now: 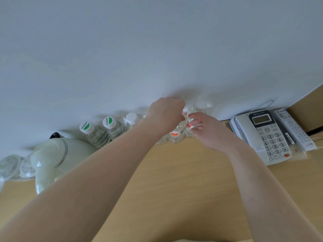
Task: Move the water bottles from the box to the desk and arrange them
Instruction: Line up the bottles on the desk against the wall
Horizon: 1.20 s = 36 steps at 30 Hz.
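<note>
White wall (157, 41) fills the upper field; a light wood desk (183, 180) runs along its foot and carries everything else. No box appears in this view.

Largest item on the desk is a pale green electric kettle (52, 159) at far left, with two wrapped cups (17, 166) beside it. At far right a corded desk telephone (262, 135) lies flat, and one remote control (295, 130) lies along its outer side.

Water bottles stand upright in a row against the wall, long axes vertical. Count, as far as visible: two green-capped bottles (97, 131) near the kettle, just beside each other; one white-capped bottle (132, 119) next along; two orange-labelled bottles (176, 134) under the hands; a possible further cap behind the right hand, too blurred to confirm. At least five, then. The left forearm hides part of the row, so more may stand there.

Left hand (165, 114) is curled over the top of the nearer orange-labelled bottle, gripping it from above. Right hand (208, 130) pinches the neighbouring bottle (191, 119) between thumb and fingertips at its shoulder. Both bottles rest on the desk and nearly touch.

Deciding relation: each bottle lies directly below and ahead of its hand, toward the wall, with each hand nearest its own bottle. Judgement: the arranging step is under way, and any adjustment would be a short slide along the row.
</note>
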Each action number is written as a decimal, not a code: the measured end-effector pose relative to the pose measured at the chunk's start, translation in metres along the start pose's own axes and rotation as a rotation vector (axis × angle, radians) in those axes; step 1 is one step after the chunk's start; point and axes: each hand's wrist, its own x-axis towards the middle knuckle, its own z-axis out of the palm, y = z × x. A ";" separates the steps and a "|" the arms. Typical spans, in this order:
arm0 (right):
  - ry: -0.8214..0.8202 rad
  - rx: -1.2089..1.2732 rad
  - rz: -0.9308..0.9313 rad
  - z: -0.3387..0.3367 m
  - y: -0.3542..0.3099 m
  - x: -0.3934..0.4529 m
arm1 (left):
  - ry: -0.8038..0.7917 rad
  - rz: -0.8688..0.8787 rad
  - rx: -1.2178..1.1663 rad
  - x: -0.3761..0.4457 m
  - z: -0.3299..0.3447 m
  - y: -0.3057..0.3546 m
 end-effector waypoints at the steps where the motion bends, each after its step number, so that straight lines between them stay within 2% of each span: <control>1: 0.002 0.002 -0.003 0.000 -0.001 0.000 | -0.004 0.008 0.009 0.000 -0.001 0.000; 16: -0.021 0.046 -0.008 0.003 0.005 -0.003 | -0.063 0.075 -0.011 -0.007 -0.001 0.001; 22: -0.002 0.035 -0.020 0.001 0.005 -0.003 | -0.007 0.097 0.019 -0.008 -0.004 0.000; 25: -0.004 0.066 -0.019 0.005 0.006 -0.002 | 0.025 0.081 0.026 -0.008 -0.005 -0.002; 36: 0.007 0.066 -0.019 0.005 0.007 -0.003 | -0.033 0.065 0.095 -0.002 0.000 0.001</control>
